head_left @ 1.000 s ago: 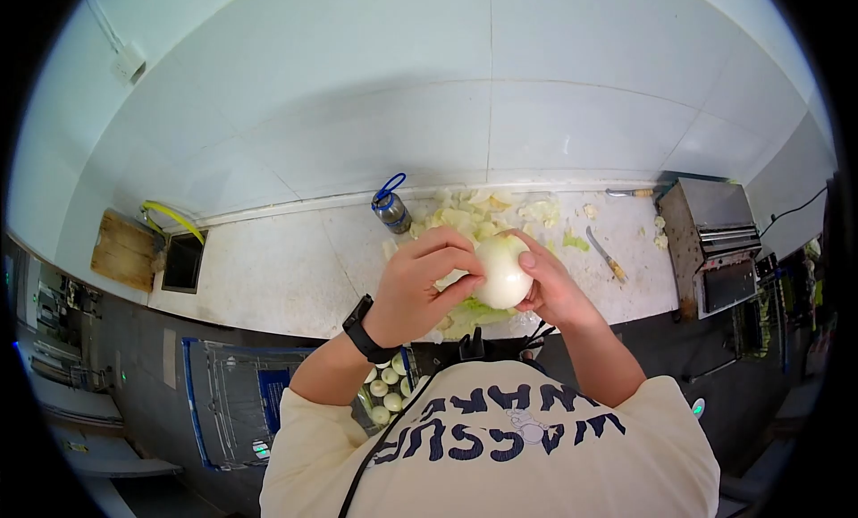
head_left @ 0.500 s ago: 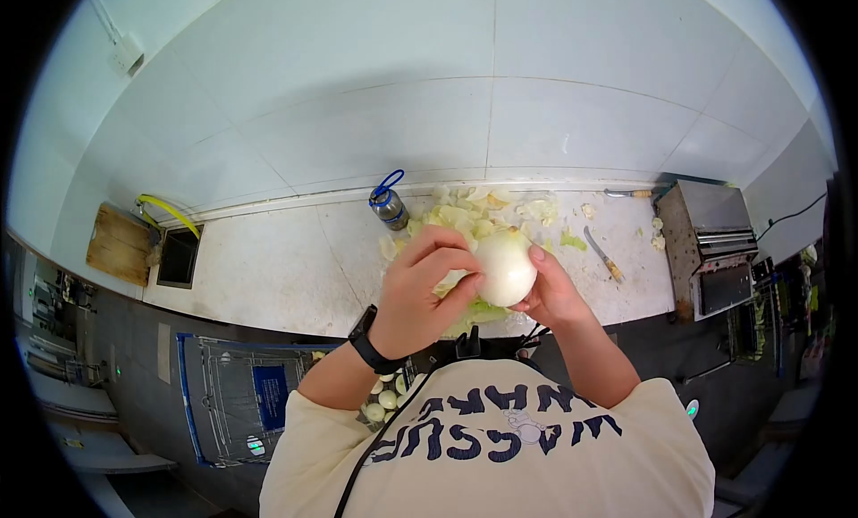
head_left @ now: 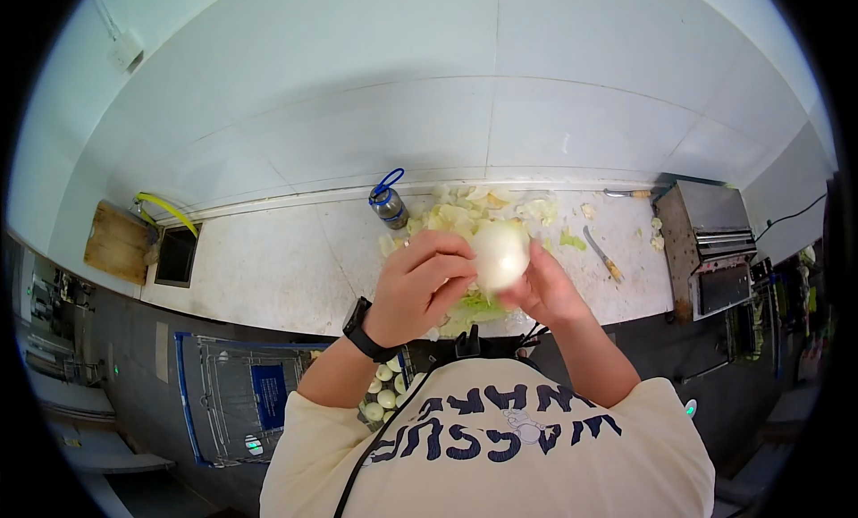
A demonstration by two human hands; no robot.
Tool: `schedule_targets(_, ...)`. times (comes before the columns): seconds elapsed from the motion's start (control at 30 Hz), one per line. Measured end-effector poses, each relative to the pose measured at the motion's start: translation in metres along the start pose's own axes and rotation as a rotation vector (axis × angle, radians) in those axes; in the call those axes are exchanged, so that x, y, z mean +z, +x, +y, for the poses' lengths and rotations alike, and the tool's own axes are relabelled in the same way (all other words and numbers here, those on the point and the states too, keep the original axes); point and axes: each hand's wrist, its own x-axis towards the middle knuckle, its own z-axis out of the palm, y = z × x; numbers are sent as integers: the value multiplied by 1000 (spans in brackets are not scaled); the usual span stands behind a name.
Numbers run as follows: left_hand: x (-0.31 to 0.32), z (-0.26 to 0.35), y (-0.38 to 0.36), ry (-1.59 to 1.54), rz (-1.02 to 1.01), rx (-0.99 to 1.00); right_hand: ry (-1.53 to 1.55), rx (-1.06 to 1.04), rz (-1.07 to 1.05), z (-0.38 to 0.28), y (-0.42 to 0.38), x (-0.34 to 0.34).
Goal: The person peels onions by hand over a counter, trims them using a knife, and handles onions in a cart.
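A large peeled white onion (head_left: 500, 257) is held above the counter, over a pile of pale skins and leaves (head_left: 454, 216). Wrapped round its right side is my right hand (head_left: 549, 288), slightly blurred. My left hand (head_left: 420, 284), with a black watch (head_left: 359, 332) on the wrist, has its bent fingertips pressed against the onion's left side. Whether those fingertips also pinch a bit of skin is too small to tell.
On the counter (head_left: 268, 268) are a bottle with a blue loop (head_left: 389, 205), a knife (head_left: 603, 256) and another knife (head_left: 627, 193). A metal appliance (head_left: 710, 241) stands right, a sink (head_left: 177, 255) left. Below is a cart (head_left: 234, 402) beside several onions (head_left: 386, 398).
The onion has turned and shifted slightly left in my right hand. My left hand has moved a little left and down, its fingers still at the onion's side.
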Motion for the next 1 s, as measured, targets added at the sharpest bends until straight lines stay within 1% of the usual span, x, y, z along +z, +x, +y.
schedule_targets(0.03, 0, -1, 0, -7, 12, 3, -25, -13, 16, 0, 0, 0)
schedule_targets(0.13, 1, 7, 13, 60, 26, -52, -78, 67, -82, -2, -1, -10)
schedule_targets(0.23, -3, -2, 14, 8, -157, -96, -134, 72, -35, -2, -1, -4)
schedule_targets(0.33, 0, -18, 12, -120, -133, -53, -143, 101, -67, 0, 2, -8)
schedule_targets(0.43, 2, -16, 13, -54, -125, 32, -165, 99, -35, 1, 2, -6)
schedule_targets(0.53, 4, -12, 12, -43, -82, 27, -155, 113, -25, 2, 1, -9)
schedule_targets(0.63, 5, -13, 9, -40, -54, 34, -159, 78, 45, -5, 2, 3)
schedule_targets(0.73, 5, -11, 5, -66, -23, 24, -88, 90, 54, 3, 4, -12)
schedule_targets(0.83, 7, -11, 1, -113, -46, -10, -59, 53, 26, 3, 5, -16)
schedule_targets(0.93, 12, -17, -6, -130, -19, 37, -57, 35, 105, 4, 7, -11)
schedule_targets(1.0, 13, -18, -11, -180, 22, 7, -34, 31, 80, 3, 8, -13)
